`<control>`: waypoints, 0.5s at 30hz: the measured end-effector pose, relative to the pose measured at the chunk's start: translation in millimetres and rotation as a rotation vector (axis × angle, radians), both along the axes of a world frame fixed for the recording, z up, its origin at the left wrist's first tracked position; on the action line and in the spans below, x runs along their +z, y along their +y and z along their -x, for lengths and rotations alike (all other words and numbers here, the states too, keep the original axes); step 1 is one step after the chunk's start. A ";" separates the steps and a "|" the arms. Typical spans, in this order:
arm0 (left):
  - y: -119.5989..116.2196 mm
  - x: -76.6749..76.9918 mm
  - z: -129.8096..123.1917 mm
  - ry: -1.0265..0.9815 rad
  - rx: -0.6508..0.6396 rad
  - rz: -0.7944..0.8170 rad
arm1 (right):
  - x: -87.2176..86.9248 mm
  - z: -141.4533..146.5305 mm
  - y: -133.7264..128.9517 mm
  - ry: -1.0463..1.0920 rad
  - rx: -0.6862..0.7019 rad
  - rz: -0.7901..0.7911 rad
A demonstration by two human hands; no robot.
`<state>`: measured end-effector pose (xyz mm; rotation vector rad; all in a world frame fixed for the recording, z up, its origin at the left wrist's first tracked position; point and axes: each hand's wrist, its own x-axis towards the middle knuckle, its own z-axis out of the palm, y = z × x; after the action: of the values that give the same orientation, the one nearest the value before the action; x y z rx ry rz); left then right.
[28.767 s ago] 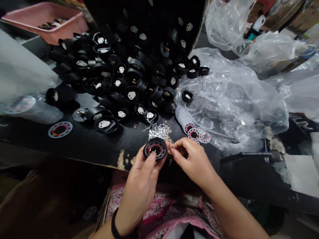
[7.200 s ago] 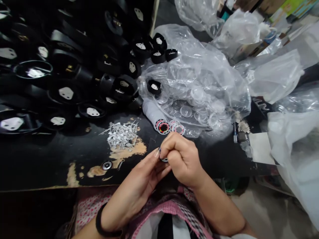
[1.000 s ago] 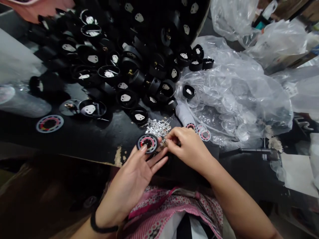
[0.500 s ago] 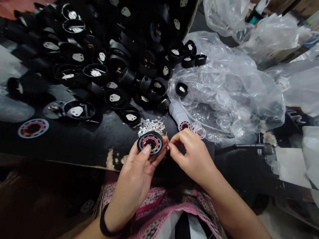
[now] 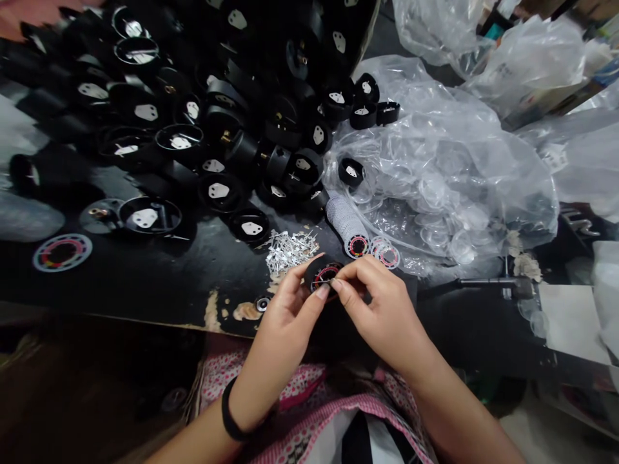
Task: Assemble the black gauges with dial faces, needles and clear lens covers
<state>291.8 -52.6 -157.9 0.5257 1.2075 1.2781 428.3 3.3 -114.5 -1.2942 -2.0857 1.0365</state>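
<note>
The left hand (image 5: 285, 316) clamps a black gauge (image 5: 315, 266) near the bench's front edge (image 5: 159, 310), printed dial (image 5: 323, 273) already seated; the right hand (image 5: 384, 309) pinches together there, whether on anything I cannot tell. Heaped housings (image 5: 242, 147) behind show bare plates (image 5: 218, 191).

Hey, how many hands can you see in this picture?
2: the left hand holds the black gauge, and the right hand is at its dial. No others show.

Both forearms (image 5: 449, 383) are angled inward; the left hand (image 5: 289, 316) is curled, the right hand (image 5: 384, 306) pinched at the fingertips (image 5: 341, 288).
</note>
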 end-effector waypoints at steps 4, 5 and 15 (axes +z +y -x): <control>-0.1 8.4 3.2 0.142 0.007 -0.010 | 1.5 -0.7 -2.0 -0.005 0.012 0.012; 0.3 10.8 3.3 0.179 0.018 -0.013 | 2.2 -0.9 -2.9 -0.013 0.011 0.014; -9.7 10.7 12.0 0.280 0.041 0.018 | 6.2 6.3 -11.4 -0.078 -0.011 0.091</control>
<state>279.8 -62.3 -147.3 0.6862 1.4665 1.2548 422.0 -8.1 -108.3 -1.4106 -2.1077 1.1040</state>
